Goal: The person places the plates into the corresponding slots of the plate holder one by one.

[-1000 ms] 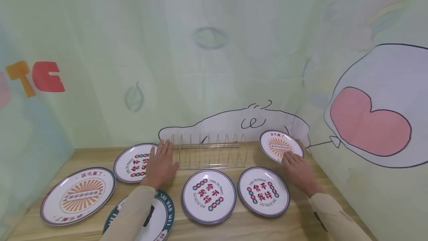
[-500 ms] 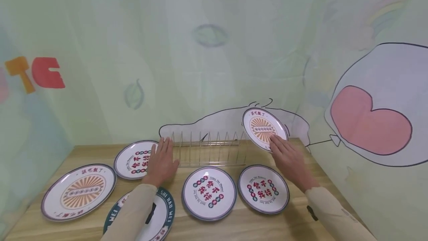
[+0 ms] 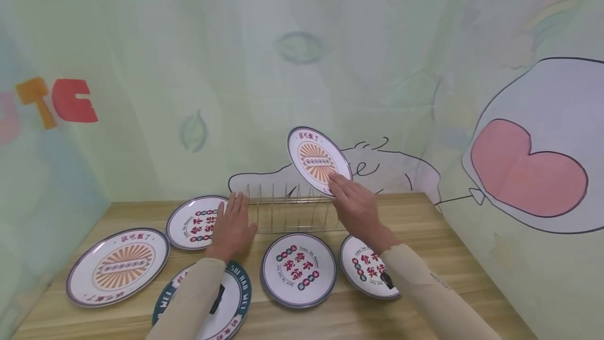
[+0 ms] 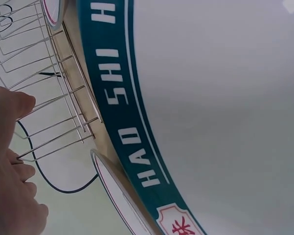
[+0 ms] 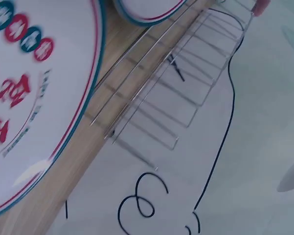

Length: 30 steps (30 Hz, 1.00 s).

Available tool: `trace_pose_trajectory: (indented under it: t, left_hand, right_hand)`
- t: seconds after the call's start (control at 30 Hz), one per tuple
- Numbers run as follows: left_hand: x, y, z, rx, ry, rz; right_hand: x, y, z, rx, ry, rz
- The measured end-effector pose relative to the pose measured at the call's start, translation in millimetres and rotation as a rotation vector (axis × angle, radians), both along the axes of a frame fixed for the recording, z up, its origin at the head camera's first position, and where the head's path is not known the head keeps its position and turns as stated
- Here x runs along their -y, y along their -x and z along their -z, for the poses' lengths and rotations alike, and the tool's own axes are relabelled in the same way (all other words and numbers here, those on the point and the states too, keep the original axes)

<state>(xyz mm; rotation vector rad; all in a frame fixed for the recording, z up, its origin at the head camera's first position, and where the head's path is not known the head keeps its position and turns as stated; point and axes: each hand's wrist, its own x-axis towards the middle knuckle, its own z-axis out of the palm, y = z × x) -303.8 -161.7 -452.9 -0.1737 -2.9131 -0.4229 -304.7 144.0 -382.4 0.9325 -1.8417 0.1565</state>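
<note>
My right hand point(image 3: 356, 209) grips a small white plate point(image 3: 313, 156) by its lower right edge, thumb hidden behind it. The plate has an orange sunburst print and tilts in the air above the wire plate rack point(image 3: 292, 216). At the rack's left end is my left hand point(image 3: 234, 232), its fingers extended and the thumb spread toward the front. In the left wrist view, the left thumb point(image 4: 24, 105) overlaps the rack's wires and the other fingers lie at its end. The right wrist view shows the rack's upright wires point(image 5: 161, 93).
A plate with red lettering point(image 3: 200, 223) lies behind a large sunburst plate point(image 3: 120, 266) at the left. A green-rimmed plate point(image 3: 240, 282) is partly under the left sleeve. Two more red-lettered plates point(image 3: 299, 272) lie before the rack. A printed curtain point(image 3: 302, 93) hangs behind.
My right hand has lifted the small sunburst plate off the table's right side and carried it up and left, over the rack. The left hand stays at the rack's left end.
</note>
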Motion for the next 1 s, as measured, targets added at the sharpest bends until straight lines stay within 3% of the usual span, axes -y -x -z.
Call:
trace_pose_trajectory:
  t: [0.23, 0.47, 0.73, 1.0]
  left_hand:
    - [0.3, -1.3, 1.0, -0.009, -0.018, -0.006]
    - [1.2, -2.5, 2.3, -0.042, 0.051, 0.013]
    - [5.3, -1.7, 3.9, -0.060, 0.070, 0.036]
    - [7.7, -4.0, 3.1, -0.085, 0.060, 0.036]
  right_hand:
    - [62, 6.0, 2.2, 0.070, 0.128, -0.096]
    - [115, 3.7, 15.8, 0.162, 0.230, -0.126]
    - [172, 4.2, 25.1, 0.424, 0.541, -0.205]
    - [196, -1.1, 29.1, 0.753, 0.732, -0.228]
